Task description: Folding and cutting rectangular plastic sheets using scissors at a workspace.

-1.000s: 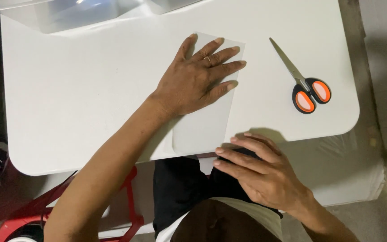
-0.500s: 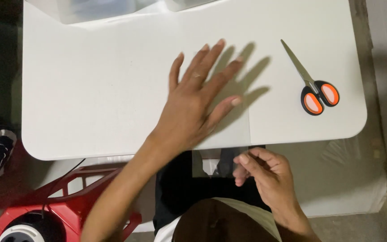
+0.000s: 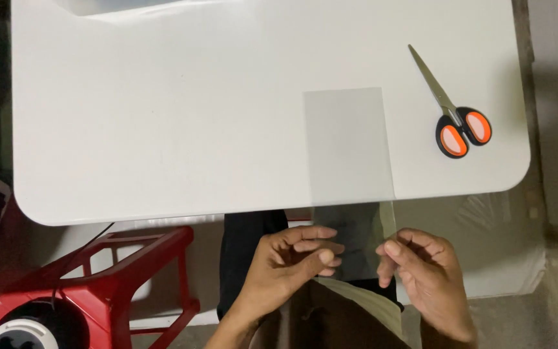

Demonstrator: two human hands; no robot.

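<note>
Over table edge (image 3: 163,210), clear sheet (image 3: 347,145) lengthwise toward person, both hands (image 3: 292,258) pinching near end

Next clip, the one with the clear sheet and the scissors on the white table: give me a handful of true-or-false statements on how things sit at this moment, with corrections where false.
1. Both hands, the left hand and the right hand, are at the near end of the translucent sheet, below the table's edge. True.
2. The scissors are held in the right hand. False: they lie untouched on the white table, right of the sheet.
3. The scissors have orange and black handles. True.
4. The sheet lies wholly on the table. False: its near end overhangs the edge towards the person.
5. A red stool stands on the tabletop. False: it stands on the floor, lower left.
</note>
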